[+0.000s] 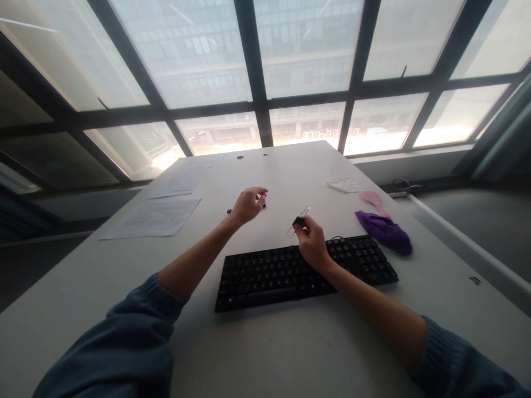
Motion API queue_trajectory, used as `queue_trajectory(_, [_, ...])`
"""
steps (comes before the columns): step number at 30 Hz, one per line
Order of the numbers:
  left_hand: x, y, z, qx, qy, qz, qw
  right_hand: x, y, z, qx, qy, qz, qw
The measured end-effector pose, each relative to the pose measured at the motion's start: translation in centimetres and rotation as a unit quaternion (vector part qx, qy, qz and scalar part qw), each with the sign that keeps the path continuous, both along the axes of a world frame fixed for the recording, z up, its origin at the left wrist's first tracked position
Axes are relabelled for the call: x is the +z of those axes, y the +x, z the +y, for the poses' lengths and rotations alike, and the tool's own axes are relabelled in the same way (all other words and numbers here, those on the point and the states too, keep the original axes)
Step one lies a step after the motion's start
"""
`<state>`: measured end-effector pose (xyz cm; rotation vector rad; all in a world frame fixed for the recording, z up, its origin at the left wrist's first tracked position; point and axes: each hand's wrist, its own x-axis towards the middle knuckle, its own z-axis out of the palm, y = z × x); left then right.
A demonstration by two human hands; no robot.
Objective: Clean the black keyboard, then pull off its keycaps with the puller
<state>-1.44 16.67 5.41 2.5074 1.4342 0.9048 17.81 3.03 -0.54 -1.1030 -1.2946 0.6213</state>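
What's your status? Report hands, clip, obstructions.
Right hand: pinching black binder clip. Left hand: over table, grip unclear. Keyboard: below right hand, possibly in the way.

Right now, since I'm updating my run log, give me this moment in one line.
right hand: holding black clip | left hand: near small dark object, hold unclear | keyboard: on table | purple cloth: beside keyboard

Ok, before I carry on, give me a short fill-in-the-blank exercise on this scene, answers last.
1. The right hand grips a black ____ with wire handles.
2. The fabric item by the right end of the keyboard is coloured ____.
3. The hairbrush beyond it is coloured ____.
4. Sheets of paper lie on the ____-hand side of the table.

Missing words: binder clip; purple; pink; left.
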Motion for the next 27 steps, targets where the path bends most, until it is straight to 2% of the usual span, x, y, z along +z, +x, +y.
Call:
queue_trajectory(2, [0.3,1.4,-3.8,-0.046,-0.019,-0.010,0.999,0.1,0.2,0.2,0.002,-0.014,0.025,1.000])
queue_trajectory(5, [-0.7,2.9,-9.4,-0.111,-0.053,-0.023,0.992,0.5,0.8,0.2,0.021,-0.032,0.025,0.999])
queue_trajectory(7, [-1.9,3.4,-12.1,-0.131,-0.075,-0.031,0.988,0.7,1.3,-0.1,0.051,-0.032,-0.009,0.998])
queue_trajectory(9, [-3.0,3.5,-13.5,-0.135,-0.093,-0.043,0.985,0.8,1.6,-0.4,0.076,-0.031,-0.044,0.996])
queue_trajectory(12, [-4.0,3.4,-14.0,-0.132,-0.109,-0.061,0.983,0.6,1.8,-0.8,0.085,-0.029,-0.076,0.993])
queue_trajectory(15, [-4.3,3.4,-13.7,-0.130,-0.110,-0.074,0.983,0.4,1.7,-0.8,0.086,-0.028,-0.097,0.991])
queue_trajectory(27, [-4.3,3.5,-14.1,-0.137,-0.099,-0.064,0.984,0.0,1.8,-0.4,0.113,-0.040,-0.130,0.984])
